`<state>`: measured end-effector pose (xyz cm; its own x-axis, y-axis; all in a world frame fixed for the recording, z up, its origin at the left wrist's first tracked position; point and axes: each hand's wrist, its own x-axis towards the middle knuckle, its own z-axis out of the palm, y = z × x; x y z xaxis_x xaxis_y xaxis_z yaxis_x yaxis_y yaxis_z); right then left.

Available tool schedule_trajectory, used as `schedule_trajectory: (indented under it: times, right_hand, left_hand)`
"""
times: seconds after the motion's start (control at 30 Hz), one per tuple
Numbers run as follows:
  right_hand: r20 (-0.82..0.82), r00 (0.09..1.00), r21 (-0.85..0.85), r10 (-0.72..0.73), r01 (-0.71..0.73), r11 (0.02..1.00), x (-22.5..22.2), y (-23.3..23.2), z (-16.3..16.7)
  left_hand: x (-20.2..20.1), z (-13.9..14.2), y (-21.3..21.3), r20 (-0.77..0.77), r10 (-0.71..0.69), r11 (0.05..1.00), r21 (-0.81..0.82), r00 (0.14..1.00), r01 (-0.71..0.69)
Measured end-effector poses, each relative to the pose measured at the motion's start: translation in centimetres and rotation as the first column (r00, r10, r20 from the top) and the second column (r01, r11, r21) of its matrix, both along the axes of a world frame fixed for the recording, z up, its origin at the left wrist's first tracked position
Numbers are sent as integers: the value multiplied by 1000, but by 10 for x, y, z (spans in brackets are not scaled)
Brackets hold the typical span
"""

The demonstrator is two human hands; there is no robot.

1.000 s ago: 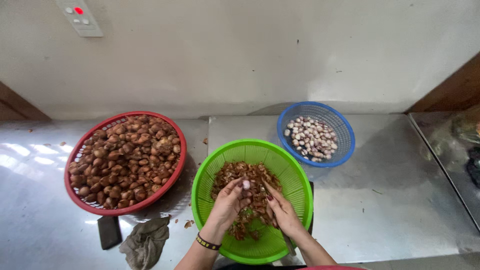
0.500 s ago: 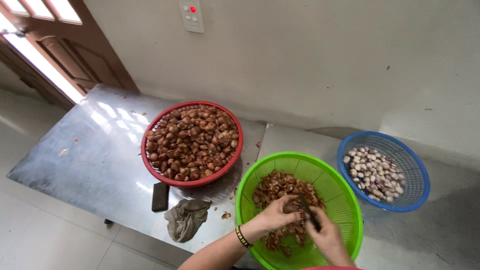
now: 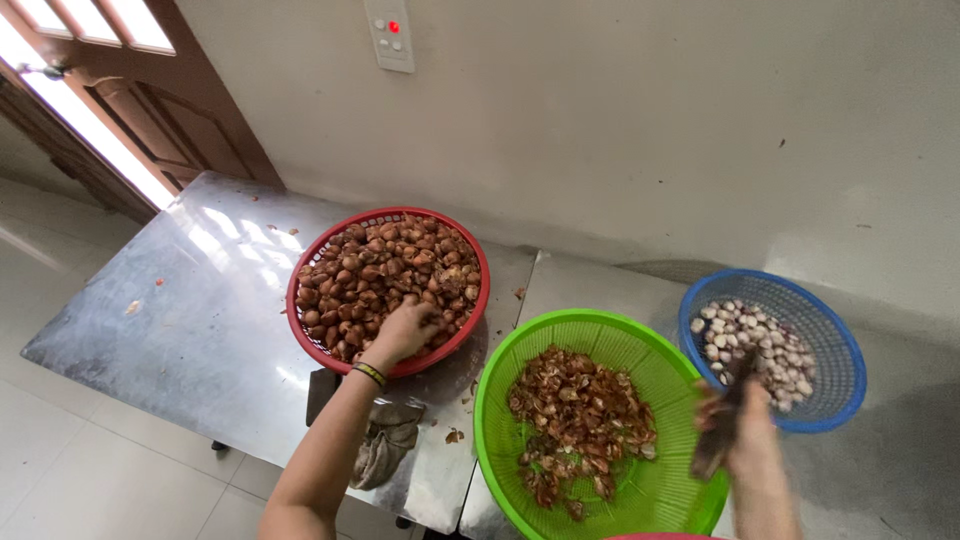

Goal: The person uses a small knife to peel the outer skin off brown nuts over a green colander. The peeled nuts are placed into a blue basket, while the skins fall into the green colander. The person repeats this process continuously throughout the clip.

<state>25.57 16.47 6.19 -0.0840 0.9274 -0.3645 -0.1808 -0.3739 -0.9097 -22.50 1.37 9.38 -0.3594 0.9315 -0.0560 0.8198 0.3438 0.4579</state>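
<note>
Left hand [image 3: 405,330] now in red basket [image 3: 300,300]; knife [image 3: 722,425] steeply tilted, tip up.

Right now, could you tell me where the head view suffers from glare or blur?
Head view: daylight glares off the steel table near the doorway; the right hand and its dark tool are motion-blurred; the left hand in the red basket is sharp.

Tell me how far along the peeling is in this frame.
Done: a modest layer of pale peeled bulbs lies in the blue basket, with brown skins in the green basket. In hand: the left hand reaches into the red basket; the right hand holds a knife. Left: that basket's heap of unpeeled bulbs.
</note>
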Motion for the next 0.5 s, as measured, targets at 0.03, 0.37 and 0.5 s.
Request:
schedule_trajectory:
  times: [0.03, 0.37, 0.5]
  right_hand:
    - [76, 994, -45, 74, -71, 996, -7, -18, -9]
    - [314, 793, 479, 522, -607, 635, -90, -141, -12]
    - [518, 709, 284, 478, -670, 686, -95, -151, 18]
  left_hand:
    - [-2, 0, 0, 33, 5, 996, 85, 999, -8]
    - [132, -21, -8, 988, -157, 986, 157, 9, -50]
    - [190, -30, -16, 937, -349, 932, 349, 19, -97]
